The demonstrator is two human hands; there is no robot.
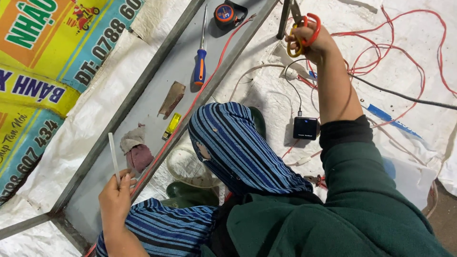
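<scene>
On the grey panel framed by metal bars, at the lower left of my view, I see my left hand closed around the lower end of a thin white strip, which stands nearly upright from the fist and leans slightly left. Just beside that hand, on the same panel, lie a crumpled pink-grey rag and a small yellow lighter; further up the panel are a brown scrap, a screwdriver with blue and orange handle and a tape measure, all well apart from the hand. At the upper right, my right hand is raised with fingers curled through the red and yellow loops of a pair of scissors; the blades point up and away, and I cannot tell how far they are parted. Red wires run across the white sheeting beyond it. A small black box sits on the sheeting near my forearm.
</scene>
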